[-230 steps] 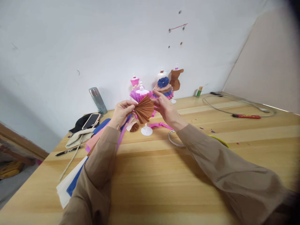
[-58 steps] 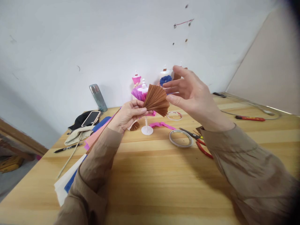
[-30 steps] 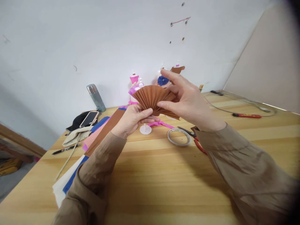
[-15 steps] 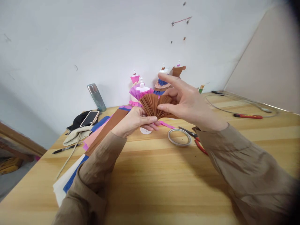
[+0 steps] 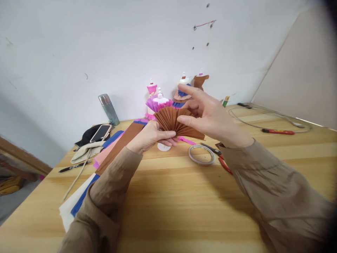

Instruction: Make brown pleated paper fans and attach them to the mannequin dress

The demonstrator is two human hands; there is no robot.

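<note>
A brown pleated paper fan (image 5: 171, 121) is spread out in front of me, its folds gathered at the bottom. My left hand (image 5: 155, 136) pinches that gathered base between thumb and fingers. Over the fan's right half hovers my right hand (image 5: 206, 114), thumb and index finger wide apart and the other fingers curled. Its thumb tip overlaps the pleats; whether it touches them I cannot tell. Directly behind the fan stands a small dress form (image 5: 160, 99) in pink and purple ruffled paper, with its white round base (image 5: 163, 147) showing below my left hand.
Against the wall are more dress forms (image 5: 152, 88) in coloured paper. A roll of tape (image 5: 202, 155) and scissors (image 5: 225, 165) lie at right, a red-handled tool (image 5: 278, 131) beyond. Paper sheets (image 5: 119, 149), a phone (image 5: 100, 133), a pen (image 5: 73, 167) and a flask (image 5: 108, 109) are at left.
The fan has opened wider, its right side now reaching lower beneath my right hand. Both hands have stayed almost where they were.
</note>
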